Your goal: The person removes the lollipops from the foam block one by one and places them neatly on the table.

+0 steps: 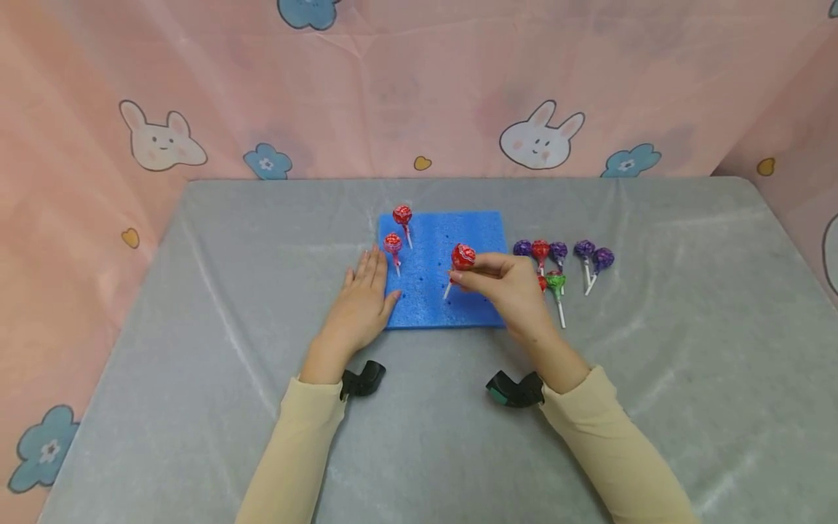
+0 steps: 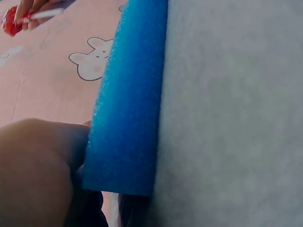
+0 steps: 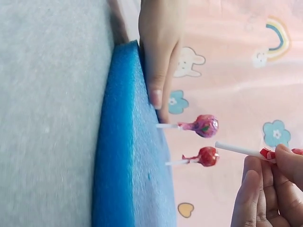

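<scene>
My right hand pinches a red lollipop by its stick just under the wrapper, held above a blue foam board. In the right wrist view the white stick's free end is apart from the foam. My left hand lies with straight fingers along the board's left edge, the thumb on its top. Two lollipops stand in the foam at the left: a red one at the back and a pinkish-red one nearer my left fingers. Small dark holes dot the board.
Right of the board several lollipops lie on the grey cloth, among them a green one, a red one and a purple one. My right hand partly covers this group. A pink curtain hangs behind the table.
</scene>
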`<state>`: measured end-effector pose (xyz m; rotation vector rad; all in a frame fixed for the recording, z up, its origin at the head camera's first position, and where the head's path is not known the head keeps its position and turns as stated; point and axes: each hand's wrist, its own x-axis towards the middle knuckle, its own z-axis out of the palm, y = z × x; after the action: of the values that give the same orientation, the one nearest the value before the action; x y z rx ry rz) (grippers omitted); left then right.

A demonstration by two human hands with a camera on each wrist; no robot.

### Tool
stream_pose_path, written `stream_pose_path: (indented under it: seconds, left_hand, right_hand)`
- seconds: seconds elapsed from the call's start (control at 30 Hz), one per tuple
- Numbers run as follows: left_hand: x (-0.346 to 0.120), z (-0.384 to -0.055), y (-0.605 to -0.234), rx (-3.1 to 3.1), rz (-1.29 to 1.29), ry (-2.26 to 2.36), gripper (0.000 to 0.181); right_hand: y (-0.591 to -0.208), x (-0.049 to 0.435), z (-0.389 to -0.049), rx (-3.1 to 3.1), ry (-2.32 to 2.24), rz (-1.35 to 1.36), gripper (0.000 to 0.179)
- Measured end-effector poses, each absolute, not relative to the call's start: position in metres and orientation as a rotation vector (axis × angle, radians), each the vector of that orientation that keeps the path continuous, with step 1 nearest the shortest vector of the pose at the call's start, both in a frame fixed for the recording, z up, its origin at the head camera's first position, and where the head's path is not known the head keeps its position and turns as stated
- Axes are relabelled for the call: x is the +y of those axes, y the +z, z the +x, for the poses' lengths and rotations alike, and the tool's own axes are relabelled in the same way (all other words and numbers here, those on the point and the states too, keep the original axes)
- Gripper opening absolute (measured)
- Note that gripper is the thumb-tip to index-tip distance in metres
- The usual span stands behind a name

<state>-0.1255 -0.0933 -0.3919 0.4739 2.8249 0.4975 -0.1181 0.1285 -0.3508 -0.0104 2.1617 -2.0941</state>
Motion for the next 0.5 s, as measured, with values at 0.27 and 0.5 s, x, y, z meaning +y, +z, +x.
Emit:
stream_pose_path:
  seconds: [0.27, 0.5]
  left_hand:
    - [-0.093, -0.124, -0.391, 2.825, 0.464, 0.514, 0.065]
    - [-0.093, -0.123, -0.389, 2.818, 0.469, 0.529, 0.065]
  right_hand:
    - [-0.349, 0.145, -0.111, 2.231, -2.081, -0.028, 0.013]
    - [-0.353, 0.158, -0.108, 2.233, -2.145, -0.081, 0.013]
